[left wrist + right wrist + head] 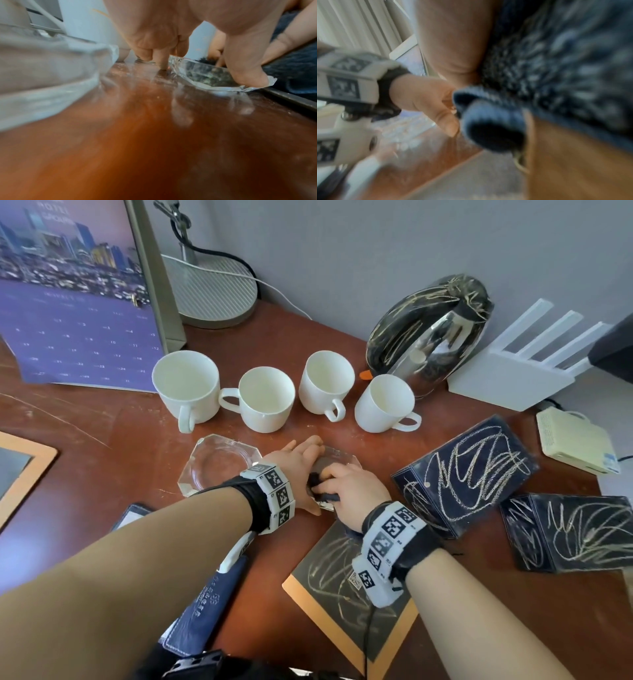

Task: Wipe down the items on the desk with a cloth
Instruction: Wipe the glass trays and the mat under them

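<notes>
Reddish-brown wooden counter (102,419): left hand (294,463) steadies the right-hand clear octagonal glass ashtray (342,457) while right hand (352,491) grips a dark blue cloth (317,481) in its bowl; four white ceramic cups (265,398) behind apparently await wiping.

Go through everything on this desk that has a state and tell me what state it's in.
Four white ceramic cups: upright, empty.
Left clear glass ashtray: upright, empty, untouched.
Right clear glass ashtray: steadied by left hand.
Dark blue cloth: bunched, gripped by right hand inside that ashtray.
Steel kettle: scribbled, lid closed.
</notes>
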`<state>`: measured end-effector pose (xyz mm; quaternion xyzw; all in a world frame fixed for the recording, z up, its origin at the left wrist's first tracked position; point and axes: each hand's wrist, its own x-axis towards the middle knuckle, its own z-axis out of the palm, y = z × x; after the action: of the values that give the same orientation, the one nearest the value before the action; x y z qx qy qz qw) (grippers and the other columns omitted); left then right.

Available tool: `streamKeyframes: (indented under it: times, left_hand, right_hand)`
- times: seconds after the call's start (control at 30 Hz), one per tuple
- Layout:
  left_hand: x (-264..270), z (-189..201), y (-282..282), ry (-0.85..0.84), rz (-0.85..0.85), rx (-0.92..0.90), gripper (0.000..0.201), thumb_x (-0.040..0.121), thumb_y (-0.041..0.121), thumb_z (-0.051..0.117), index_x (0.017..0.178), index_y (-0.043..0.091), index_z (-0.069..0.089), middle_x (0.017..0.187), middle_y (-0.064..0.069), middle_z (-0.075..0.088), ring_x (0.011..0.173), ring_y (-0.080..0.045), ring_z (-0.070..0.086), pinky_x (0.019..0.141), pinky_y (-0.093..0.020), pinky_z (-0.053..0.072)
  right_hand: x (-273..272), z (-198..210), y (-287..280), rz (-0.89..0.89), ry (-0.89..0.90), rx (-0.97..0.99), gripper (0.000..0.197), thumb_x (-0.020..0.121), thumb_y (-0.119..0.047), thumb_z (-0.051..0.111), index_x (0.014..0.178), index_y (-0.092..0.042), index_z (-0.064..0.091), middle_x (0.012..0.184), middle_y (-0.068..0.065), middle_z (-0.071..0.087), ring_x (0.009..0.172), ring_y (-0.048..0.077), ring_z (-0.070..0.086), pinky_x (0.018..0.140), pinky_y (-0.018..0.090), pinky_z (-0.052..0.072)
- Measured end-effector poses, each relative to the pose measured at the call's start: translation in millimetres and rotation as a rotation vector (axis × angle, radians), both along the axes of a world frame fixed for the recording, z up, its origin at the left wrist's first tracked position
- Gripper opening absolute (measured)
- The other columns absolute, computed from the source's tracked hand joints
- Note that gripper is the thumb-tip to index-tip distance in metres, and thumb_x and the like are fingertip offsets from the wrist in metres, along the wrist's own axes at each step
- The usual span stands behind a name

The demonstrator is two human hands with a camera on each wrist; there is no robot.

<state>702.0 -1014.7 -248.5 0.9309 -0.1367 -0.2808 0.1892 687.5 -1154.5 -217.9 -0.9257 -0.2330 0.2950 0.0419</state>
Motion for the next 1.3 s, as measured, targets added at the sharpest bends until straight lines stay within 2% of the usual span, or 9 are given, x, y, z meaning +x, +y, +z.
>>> streamKeyframes:
  times: [0.23,0.4,0.53,0.63,0.77,0.9,1.0,1.13,1.3]
  left_hand:
    - [-4.9,16.2,-1.1,-0.035,-0.019,-0.020,0.108,0.071,0.047,0.075,0.148,0.019,0.005,0.156,0.008,-0.002,0.144,-0.014,0.011,0.113,-0.022,0.007]
    - [-5.1,8.0,-0.6,-0.030,0.014,-0.031,0.112,0.065,0.053,0.076,0.148,0.019,0.008,0.155,0.012,0.001,0.144,-0.017,0.012,0.113,-0.023,0.009]
    - [-4.4,-0.3,-2.2,-0.020,0.042,-0.038,0.118,0.059,0.057,0.078,0.147,0.020,0.009,0.153,0.014,0.004,0.144,-0.021,0.012,0.116,-0.027,0.014]
    - [-3.9,-0.3,-2.5,-0.019,0.030,-0.024,0.118,0.062,0.055,0.077,0.148,0.019,0.006,0.155,0.012,-0.002,0.145,-0.022,0.008,0.114,-0.027,0.016]
    - [-3.6,-5.0,1.2,-0.013,0.026,-0.031,0.116,0.063,0.057,0.076,0.149,0.022,0.006,0.156,0.013,-0.003,0.145,-0.024,0.007,0.116,-0.030,0.016]
    - [-2.9,-13.1,3.0,-0.018,0.042,-0.053,0.118,0.059,0.060,0.076,0.148,0.023,0.008,0.155,0.017,0.000,0.144,-0.024,0.011,0.117,-0.036,0.019]
    - [-2.3,-13.6,3.2,-0.020,0.033,-0.061,0.118,0.058,0.060,0.076,0.148,0.023,0.009,0.155,0.017,0.002,0.144,-0.023,0.012,0.117,-0.036,0.020]
    - [-2.1,-17.1,0.2,-0.016,0.042,-0.059,0.121,0.056,0.062,0.076,0.147,0.021,0.009,0.152,0.017,0.007,0.142,-0.021,0.021,0.116,-0.036,0.023]
    - [-1.6,-17.6,0.4,-0.045,0.028,-0.075,0.121,0.055,0.065,0.075,0.147,0.020,0.010,0.153,0.012,0.007,0.142,-0.016,0.020,0.119,-0.032,0.012]
  right_hand:
    - [1.7,3.8,13.1,-0.062,-0.194,-0.184,0.045,0.092,-0.023,0.046,0.137,-0.028,0.042,0.139,-0.001,0.037,0.122,0.024,0.036,0.094,0.034,0.032]
    - [-2.6,12.3,12.6,-0.160,-0.049,-0.313,0.039,0.092,-0.027,0.049,0.131,-0.020,0.049,0.137,0.005,0.034,0.126,0.025,0.036,0.092,0.035,0.041]
    - [-3.8,10.6,11.4,-0.106,0.095,-0.181,0.040,0.089,-0.015,0.052,0.128,-0.023,0.054,0.131,0.002,0.039,0.120,0.027,0.044,0.095,0.039,0.044]
    - [-7.8,8.8,12.1,-0.104,-0.006,-0.067,0.044,0.089,-0.015,0.053,0.130,-0.030,0.052,0.136,-0.005,0.039,0.124,0.023,0.036,0.096,0.033,0.036]
    - [-1.9,11.4,7.4,-0.148,-0.147,-0.223,0.041,0.092,-0.021,0.047,0.132,-0.029,0.046,0.135,0.000,0.039,0.118,0.024,0.039,0.085,0.034,0.036]
    - [0.7,12.5,10.7,-0.131,0.005,-0.374,0.040,0.092,-0.020,0.046,0.132,-0.020,0.047,0.137,0.003,0.037,0.119,0.026,0.043,0.089,0.036,0.042]
    - [1.8,11.3,8.0,-0.114,0.175,-0.286,0.038,0.089,-0.015,0.049,0.127,-0.022,0.053,0.129,0.001,0.044,0.113,0.028,0.049,0.090,0.034,0.044]
    - [-7.4,11.4,4.3,-0.077,0.024,-0.112,0.044,0.091,-0.015,0.050,0.131,-0.032,0.051,0.135,-0.006,0.040,0.120,0.022,0.041,0.095,0.031,0.039]
    - [-2.4,7.5,18.9,-0.077,-0.120,-0.194,0.052,0.089,-0.027,0.055,0.139,-0.028,0.040,0.142,0.002,0.031,0.129,0.025,0.031,0.098,0.036,0.035]
